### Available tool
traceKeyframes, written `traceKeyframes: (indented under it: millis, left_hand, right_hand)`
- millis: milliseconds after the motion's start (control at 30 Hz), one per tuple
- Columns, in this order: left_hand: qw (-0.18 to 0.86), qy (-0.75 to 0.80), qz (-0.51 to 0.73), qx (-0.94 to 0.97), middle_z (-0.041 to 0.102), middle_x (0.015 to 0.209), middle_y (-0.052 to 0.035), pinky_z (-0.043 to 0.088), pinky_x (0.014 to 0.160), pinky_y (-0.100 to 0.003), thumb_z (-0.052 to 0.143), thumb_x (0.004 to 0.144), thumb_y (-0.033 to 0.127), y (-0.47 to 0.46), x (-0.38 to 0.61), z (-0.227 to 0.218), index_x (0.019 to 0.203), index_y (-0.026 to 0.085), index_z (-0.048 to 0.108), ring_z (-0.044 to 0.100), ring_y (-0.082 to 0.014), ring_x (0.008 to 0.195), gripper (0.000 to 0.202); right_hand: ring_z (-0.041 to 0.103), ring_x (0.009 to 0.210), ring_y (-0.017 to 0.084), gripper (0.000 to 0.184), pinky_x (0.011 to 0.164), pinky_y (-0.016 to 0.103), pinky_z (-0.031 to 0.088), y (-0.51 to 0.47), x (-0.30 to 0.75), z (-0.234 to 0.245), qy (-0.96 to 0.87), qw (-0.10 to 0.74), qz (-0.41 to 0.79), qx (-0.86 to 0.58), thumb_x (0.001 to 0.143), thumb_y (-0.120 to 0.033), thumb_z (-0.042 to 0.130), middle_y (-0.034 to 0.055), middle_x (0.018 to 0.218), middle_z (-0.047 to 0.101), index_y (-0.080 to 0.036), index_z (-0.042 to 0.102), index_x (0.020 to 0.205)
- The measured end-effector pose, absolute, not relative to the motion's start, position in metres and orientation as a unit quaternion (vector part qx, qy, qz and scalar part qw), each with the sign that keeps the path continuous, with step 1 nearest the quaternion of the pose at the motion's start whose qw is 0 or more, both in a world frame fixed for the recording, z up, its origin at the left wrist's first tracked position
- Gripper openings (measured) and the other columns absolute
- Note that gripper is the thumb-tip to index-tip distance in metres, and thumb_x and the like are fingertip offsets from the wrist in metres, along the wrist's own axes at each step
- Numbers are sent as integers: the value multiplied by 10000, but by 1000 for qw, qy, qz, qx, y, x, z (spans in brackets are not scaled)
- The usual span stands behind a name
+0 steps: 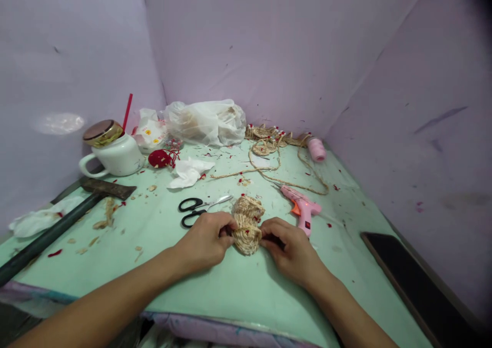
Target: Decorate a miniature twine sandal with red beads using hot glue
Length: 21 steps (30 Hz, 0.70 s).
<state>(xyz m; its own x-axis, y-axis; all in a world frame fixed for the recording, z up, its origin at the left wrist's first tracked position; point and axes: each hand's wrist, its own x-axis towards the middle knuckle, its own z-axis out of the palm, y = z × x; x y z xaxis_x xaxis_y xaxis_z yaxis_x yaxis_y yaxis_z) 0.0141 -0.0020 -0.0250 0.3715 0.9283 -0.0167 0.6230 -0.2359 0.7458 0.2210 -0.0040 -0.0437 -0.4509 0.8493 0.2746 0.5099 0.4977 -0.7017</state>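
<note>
A small coiled-rope piece [247, 225], straw-coloured with bits of red on it, is held low over the front middle of the table. My left hand [209, 239] pinches its left edge between thumb and fingers. On the opposite edge, my right hand [288, 248] grips it with closed fingertips. Black-handled scissors [192, 204] lie just behind my left hand, their blades pointing right. Behind my right hand rests a pink hot glue gun [303, 207] with an orange trigger and a small red light.
A hammer [96, 194] and a lidded white mug [119, 156] stand left. A plastic bag [207, 122], red yarn [159, 158] and crumpled tissue [190, 172] lie farther back. Loose rope [307, 186] trails near a pink thread spool [316, 149]. A dark phone-like slab [407, 281] lies right.
</note>
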Motion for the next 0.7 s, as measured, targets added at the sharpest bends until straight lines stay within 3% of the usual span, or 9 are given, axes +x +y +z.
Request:
traceKeyframes:
  millis: [300, 467, 600, 700]
  left_hand:
    - [351, 518, 247, 740, 617, 682, -1, 397, 573, -230, 518, 703, 130, -5, 15, -26, 828, 168, 608, 537, -129, 627, 158]
    - [355, 513, 288, 726, 581, 667, 18, 404, 571, -221, 521, 705, 119, -8, 18, -29, 871, 173, 584, 527, -117, 616, 186]
    - [376, 503, 343, 699, 587, 720, 16, 424, 608, -218, 519, 715, 122, -8, 20, -27, 915, 170, 566, 533, -111, 653, 211]
    - [373, 507, 350, 693, 567, 686, 24, 415, 590, -213, 533, 702, 118, -8, 20, -29, 880, 165, 570, 519, -106, 635, 188]
  right_hand:
    - [534, 649, 145, 141, 576, 268, 434, -7, 218, -41, -806, 302, 254, -442, 711, -56, 504, 25, 738, 565, -190, 548, 723]
    - [562, 662, 143, 131, 614, 278, 480, -7, 214, -46, -687, 364, 387, -495, 718, -135, 533, 11, 746, 579, -195, 500, 830]
    - [572, 788, 175, 184, 694, 324, 493, -11, 210, -45, -657, 399, 400, -499, 724, -190, 532, 48, 873, 571, -190, 489, 903]
    - [487, 1055, 232, 434, 848, 391, 448, -17, 209, -42, -701, 430, 292, -488, 711, -210, 571, 95, 1137, 501, -207, 438, 1124]
